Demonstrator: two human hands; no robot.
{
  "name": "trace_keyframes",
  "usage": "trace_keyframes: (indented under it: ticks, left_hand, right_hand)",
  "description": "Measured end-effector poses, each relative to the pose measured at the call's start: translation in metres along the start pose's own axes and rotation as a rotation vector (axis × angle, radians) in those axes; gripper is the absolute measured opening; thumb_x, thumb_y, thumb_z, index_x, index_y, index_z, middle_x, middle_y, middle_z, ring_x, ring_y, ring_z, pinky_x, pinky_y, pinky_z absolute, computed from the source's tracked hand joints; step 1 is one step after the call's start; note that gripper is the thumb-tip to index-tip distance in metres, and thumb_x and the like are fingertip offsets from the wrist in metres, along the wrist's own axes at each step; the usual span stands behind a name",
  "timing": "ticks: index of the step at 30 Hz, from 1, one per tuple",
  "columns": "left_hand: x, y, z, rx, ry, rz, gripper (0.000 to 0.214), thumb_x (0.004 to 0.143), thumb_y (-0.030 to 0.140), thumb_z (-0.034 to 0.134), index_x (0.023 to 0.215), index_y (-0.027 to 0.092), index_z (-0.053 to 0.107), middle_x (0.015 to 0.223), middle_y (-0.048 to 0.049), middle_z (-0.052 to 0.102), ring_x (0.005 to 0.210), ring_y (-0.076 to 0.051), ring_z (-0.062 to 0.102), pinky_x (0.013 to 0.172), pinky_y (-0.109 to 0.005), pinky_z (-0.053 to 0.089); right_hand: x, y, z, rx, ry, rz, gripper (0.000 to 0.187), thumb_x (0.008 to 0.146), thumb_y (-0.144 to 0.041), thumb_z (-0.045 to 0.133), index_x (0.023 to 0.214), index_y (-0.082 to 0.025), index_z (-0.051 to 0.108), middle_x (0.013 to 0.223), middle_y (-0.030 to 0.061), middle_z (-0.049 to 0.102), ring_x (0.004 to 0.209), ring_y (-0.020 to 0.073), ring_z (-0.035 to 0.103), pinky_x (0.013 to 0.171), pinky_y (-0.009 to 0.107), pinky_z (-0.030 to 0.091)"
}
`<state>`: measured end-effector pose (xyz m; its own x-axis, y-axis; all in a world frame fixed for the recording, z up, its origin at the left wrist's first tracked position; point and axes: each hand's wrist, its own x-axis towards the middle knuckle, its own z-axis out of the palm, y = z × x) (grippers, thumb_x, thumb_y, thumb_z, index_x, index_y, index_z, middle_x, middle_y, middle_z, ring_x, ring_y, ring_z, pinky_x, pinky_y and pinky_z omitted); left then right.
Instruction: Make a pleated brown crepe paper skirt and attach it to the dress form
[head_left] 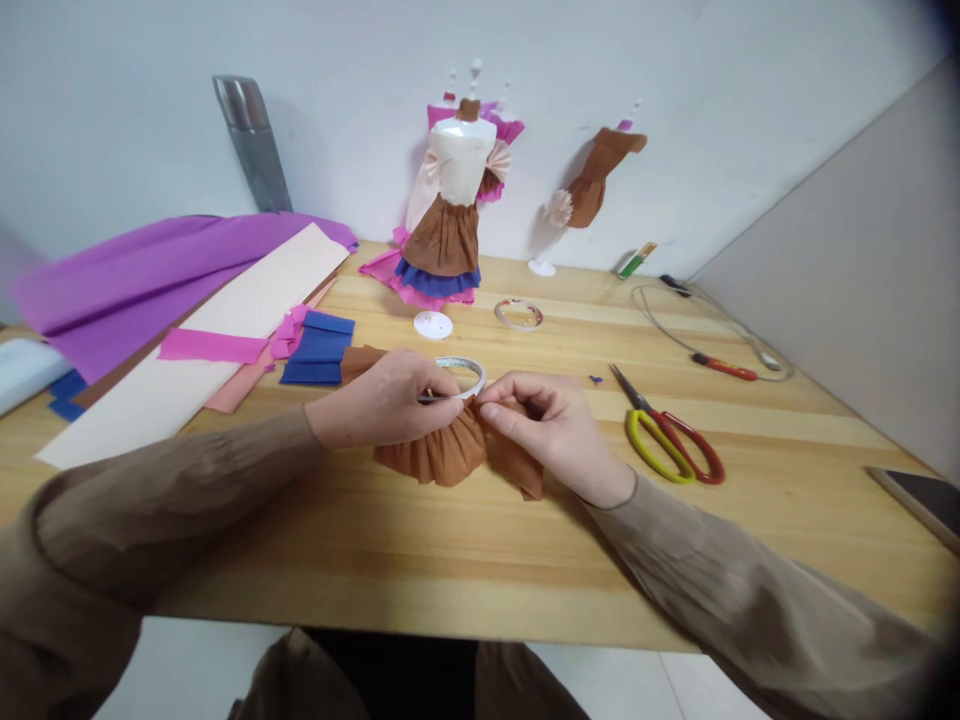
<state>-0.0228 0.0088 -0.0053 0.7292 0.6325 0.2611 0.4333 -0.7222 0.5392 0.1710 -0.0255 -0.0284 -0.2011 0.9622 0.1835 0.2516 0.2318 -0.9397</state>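
Hands at work on pleated brown material (442, 455) over the wooden counter (360, 570).
The material sits just toward 7 o'clock from mid-view; the right hand (559, 430) pinches its upper edge, fingers narrow, while the left hand (386, 395) closes its fingers on a white tape ring (471, 364) against that edge. From the material, scissors (649, 408) lie at 3 o'clock, a blue folded piece (319, 350) at 10, and a dressed miniature form (444, 235) stands at 12.

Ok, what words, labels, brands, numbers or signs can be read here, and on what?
None can be read.
Nearer tape roll: marks inside the ring, too small to read.
Farther tape roll: coloured marks, unreadable.
Green stick: too blurred to tell.
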Motion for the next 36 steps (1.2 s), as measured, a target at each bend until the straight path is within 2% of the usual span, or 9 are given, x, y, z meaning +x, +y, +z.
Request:
trace_keyframes:
  ticks: [8, 17, 23, 25, 36]
  left_hand:
    - [-0.0008, 0.0028, 0.0, 0.006, -0.002, 0.027, 0.032, 0.083, 0.017, 0.044, 0.053, 0.015, 0.033, 0.052, 0.0046, 0.037, 0.053, -0.007, 0.034, 0.052, -0.023, 0.024]
    - [-0.0002, 0.0017, 0.001, 0.085, 0.047, 0.043, 0.033, 0.08, 0.013, 0.044, 0.053, 0.017, 0.024, 0.051, 0.0044, 0.032, 0.052, -0.008, 0.032, 0.053, -0.024, 0.024]
    - [-0.0006, 0.0028, -0.0011, 0.081, 0.028, 0.076, 0.033, 0.082, 0.014, 0.044, 0.053, 0.017, 0.027, 0.052, 0.0037, 0.035, 0.055, -0.009, 0.035, 0.057, -0.025, 0.028]
    - [-0.0007, 0.0037, -0.0012, 0.068, 0.017, 0.087, 0.033, 0.082, 0.014, 0.044, 0.053, 0.017, 0.029, 0.053, 0.0033, 0.038, 0.057, -0.009, 0.036, 0.059, -0.025, 0.03]
    - [-0.001, 0.0064, -0.0006, 0.057, -0.012, 0.092, 0.033, 0.083, 0.014, 0.044, 0.054, 0.017, 0.028, 0.052, 0.0036, 0.036, 0.057, -0.009, 0.036, 0.058, -0.025, 0.028]
  right_hand:
    - [0.0016, 0.0013, 0.0006, -0.037, 0.034, 0.001, 0.015, 0.071, -0.032, 0.066, 0.068, -0.018, 0.06, 0.061, 0.0004, 0.058, 0.053, 0.0114, 0.047, 0.05, 0.025, 0.038]
    - [0.0005, -0.0041, -0.0027, -0.182, 0.093, -0.095, 0.013, 0.072, -0.028, 0.061, 0.066, -0.018, 0.056, 0.059, -0.0005, 0.053, 0.053, 0.0106, 0.044, 0.049, 0.024, 0.035]
    - [-0.0002, -0.0041, -0.0049, -0.219, 0.017, -0.161, 0.014, 0.078, -0.028, 0.062, 0.068, -0.018, 0.061, 0.062, 0.0006, 0.059, 0.053, 0.0111, 0.048, 0.049, 0.025, 0.038]
    - [-0.0002, -0.004, -0.0052, -0.234, 0.027, -0.175, 0.014, 0.078, -0.028, 0.063, 0.069, -0.018, 0.062, 0.064, 0.0013, 0.06, 0.055, 0.0118, 0.05, 0.05, 0.025, 0.039]
    - [0.0015, -0.0013, -0.0049, -0.21, 0.079, -0.106, 0.017, 0.075, -0.03, 0.066, 0.066, -0.017, 0.058, 0.059, 0.0005, 0.058, 0.051, 0.0108, 0.049, 0.047, 0.023, 0.037]
